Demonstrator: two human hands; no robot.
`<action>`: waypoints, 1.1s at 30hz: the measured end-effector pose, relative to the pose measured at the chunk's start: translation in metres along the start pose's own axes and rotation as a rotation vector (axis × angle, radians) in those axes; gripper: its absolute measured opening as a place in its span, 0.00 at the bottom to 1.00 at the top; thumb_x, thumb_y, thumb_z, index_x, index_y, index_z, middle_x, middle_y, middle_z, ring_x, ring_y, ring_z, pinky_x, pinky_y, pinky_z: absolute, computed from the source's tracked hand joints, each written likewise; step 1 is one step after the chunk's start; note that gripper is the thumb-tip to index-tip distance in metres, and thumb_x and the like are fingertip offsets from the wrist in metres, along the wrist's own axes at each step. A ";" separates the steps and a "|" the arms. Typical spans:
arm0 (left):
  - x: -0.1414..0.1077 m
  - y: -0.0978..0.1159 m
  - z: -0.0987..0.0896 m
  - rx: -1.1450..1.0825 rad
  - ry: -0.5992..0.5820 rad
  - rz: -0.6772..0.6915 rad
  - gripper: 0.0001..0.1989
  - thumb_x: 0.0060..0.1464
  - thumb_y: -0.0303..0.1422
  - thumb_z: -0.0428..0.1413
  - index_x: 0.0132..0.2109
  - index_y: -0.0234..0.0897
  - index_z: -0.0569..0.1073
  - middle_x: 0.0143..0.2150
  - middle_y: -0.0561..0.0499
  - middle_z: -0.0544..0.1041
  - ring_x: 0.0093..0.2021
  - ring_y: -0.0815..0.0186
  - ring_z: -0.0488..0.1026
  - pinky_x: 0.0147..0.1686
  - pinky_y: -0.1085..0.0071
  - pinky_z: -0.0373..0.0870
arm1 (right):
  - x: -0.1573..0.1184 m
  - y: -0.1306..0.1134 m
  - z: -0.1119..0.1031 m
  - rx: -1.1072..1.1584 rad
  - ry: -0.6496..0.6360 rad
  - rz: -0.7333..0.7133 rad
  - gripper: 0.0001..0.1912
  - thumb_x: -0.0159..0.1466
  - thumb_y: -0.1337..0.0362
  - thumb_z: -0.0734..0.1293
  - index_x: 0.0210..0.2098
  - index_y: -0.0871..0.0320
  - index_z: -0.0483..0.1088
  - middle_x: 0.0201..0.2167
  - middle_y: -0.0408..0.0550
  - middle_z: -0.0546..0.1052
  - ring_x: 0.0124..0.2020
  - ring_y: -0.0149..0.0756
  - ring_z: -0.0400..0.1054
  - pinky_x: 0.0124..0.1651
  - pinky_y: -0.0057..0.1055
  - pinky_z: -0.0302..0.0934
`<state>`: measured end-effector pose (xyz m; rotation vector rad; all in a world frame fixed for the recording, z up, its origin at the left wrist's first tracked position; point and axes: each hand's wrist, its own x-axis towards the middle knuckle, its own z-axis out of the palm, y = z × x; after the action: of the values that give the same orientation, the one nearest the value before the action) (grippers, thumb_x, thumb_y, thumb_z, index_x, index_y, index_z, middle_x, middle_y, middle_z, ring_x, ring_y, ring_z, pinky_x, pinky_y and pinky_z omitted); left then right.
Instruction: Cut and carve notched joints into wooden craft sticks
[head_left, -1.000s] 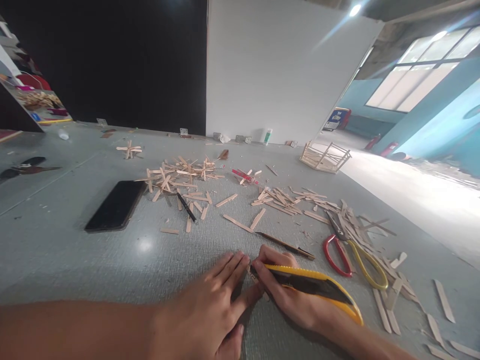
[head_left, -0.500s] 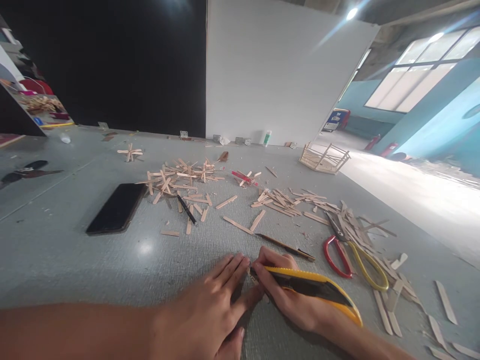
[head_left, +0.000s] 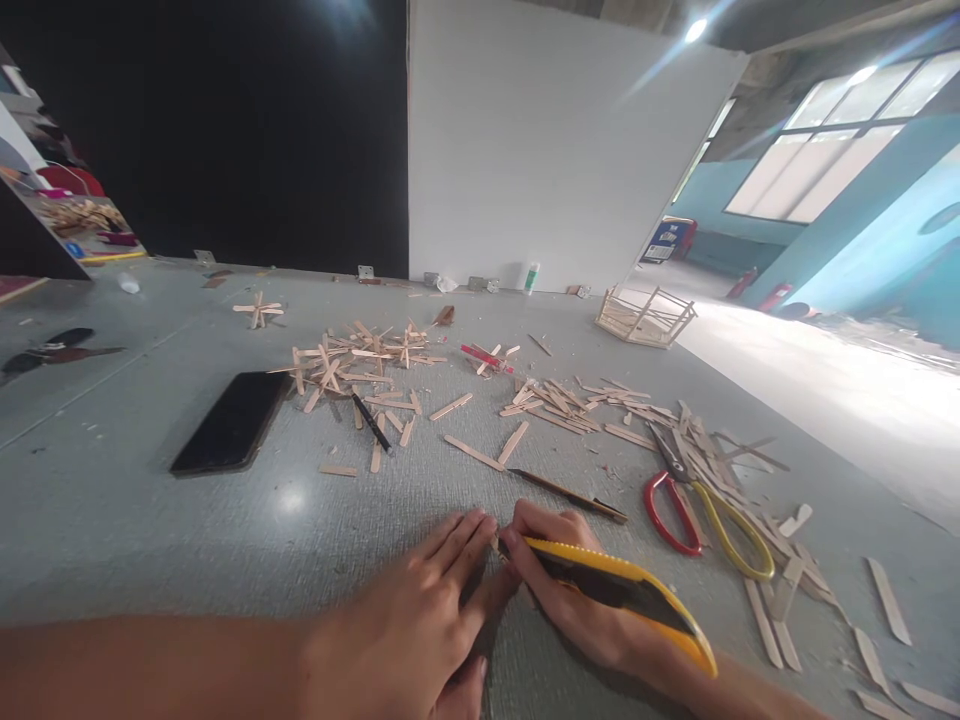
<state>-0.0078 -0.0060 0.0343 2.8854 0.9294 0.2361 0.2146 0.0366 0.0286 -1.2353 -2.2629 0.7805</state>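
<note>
My right hand [head_left: 559, 570] is closed around a yellow and black utility knife [head_left: 615, 572], its tip down at the table by my left fingertips. My left hand [head_left: 439, 610] lies low on the table, fingers together and thumb drawn in, pinning a small craft stick [head_left: 497, 545]. Most of that stick is hidden under the fingers. Just beyond my right hand rests a thin dark brown tool [head_left: 570, 492]. Scissors [head_left: 679, 470] with one red and one yellow handle lie to the right.
A phone [head_left: 231, 422] and a black pen [head_left: 372, 422] lie left of centre. Loose craft sticks [head_left: 559, 408] are scattered in heaps across the grey table [head_left: 135, 530]. A small stick frame [head_left: 646, 318] stands at the back right, with a glue stick [head_left: 532, 278] against the white panel.
The rear end of the knife has dipped slightly toward me and left. My left hand keeps its place. The whole view has shifted a little.
</note>
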 end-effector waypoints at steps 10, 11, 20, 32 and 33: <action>0.003 0.003 -0.005 0.055 -0.044 -0.007 0.31 0.68 0.38 0.48 0.70 0.20 0.61 0.71 0.26 0.59 0.72 0.44 0.55 0.71 0.55 0.51 | 0.000 -0.004 -0.002 -0.016 -0.015 -0.031 0.21 0.76 0.53 0.52 0.28 0.52 0.55 0.22 0.39 0.65 0.24 0.33 0.58 0.30 0.31 0.55; 0.004 0.003 -0.006 0.059 -0.051 -0.009 0.31 0.68 0.38 0.48 0.70 0.20 0.61 0.70 0.26 0.59 0.72 0.43 0.55 0.71 0.54 0.52 | 0.000 -0.004 -0.003 -0.018 -0.016 -0.033 0.20 0.76 0.53 0.52 0.28 0.52 0.55 0.22 0.39 0.65 0.24 0.33 0.59 0.30 0.31 0.55; 0.004 0.002 -0.005 0.085 -0.037 0.024 0.30 0.69 0.38 0.46 0.70 0.19 0.61 0.69 0.23 0.60 0.72 0.42 0.56 0.70 0.54 0.53 | 0.001 -0.004 -0.006 -0.010 -0.068 -0.012 0.21 0.76 0.53 0.52 0.28 0.52 0.55 0.23 0.39 0.65 0.26 0.34 0.58 0.36 0.35 0.57; 0.009 0.003 -0.012 0.152 -0.094 0.062 0.31 0.70 0.35 0.44 0.71 0.17 0.57 0.68 0.20 0.59 0.70 0.39 0.57 0.67 0.52 0.60 | 0.005 -0.008 -0.013 0.032 -0.103 0.084 0.22 0.74 0.47 0.52 0.28 0.52 0.55 0.25 0.40 0.64 0.28 0.37 0.58 0.35 0.38 0.58; 0.010 0.003 -0.014 0.153 -0.103 0.062 0.30 0.70 0.35 0.44 0.71 0.17 0.57 0.68 0.20 0.59 0.70 0.38 0.58 0.67 0.52 0.60 | 0.004 -0.009 -0.012 0.030 -0.108 0.091 0.22 0.74 0.46 0.52 0.28 0.52 0.55 0.26 0.41 0.64 0.29 0.37 0.58 0.35 0.38 0.58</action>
<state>-0.0005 -0.0018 0.0493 3.0351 0.8779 0.0210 0.2149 0.0398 0.0440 -1.3191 -2.2835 0.9320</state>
